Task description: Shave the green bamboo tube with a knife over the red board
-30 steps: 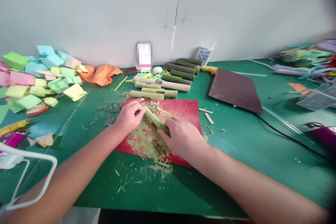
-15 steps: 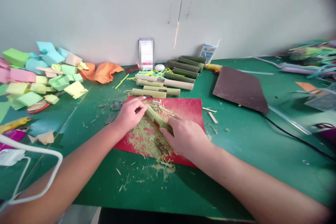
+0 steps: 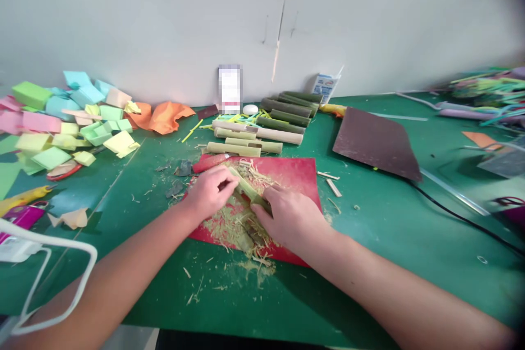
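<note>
A green bamboo tube (image 3: 245, 185) with a cut-out in its side lies slantwise over a red mat (image 3: 293, 175). My right hand (image 3: 293, 216) is wrapped round its near end. At its far end my left hand (image 3: 213, 188) has its fingers curled in a pinch against the tube; the fingertips are partly hidden. Just behind my left hand lies a red handle (image 3: 211, 162), its other end not clearly seen. Bamboo shavings and dust (image 3: 223, 224) cover much of the mat below both hands.
Several cut bamboo tubes (image 3: 283, 136) lie in rows behind the mat. A phone (image 3: 230, 87) leans on the wall. Folded paper boxes (image 3: 51, 158) are heaped at left. A dark brown sheet (image 3: 375, 139) and a black cable (image 3: 455, 205) lie at right; a white frame (image 3: 88, 273) stands front left.
My left hand has shifted slightly right and down along the tube, uncovering the red handle. My right hand keeps its grip. The whole view has tilted up a little.
</note>
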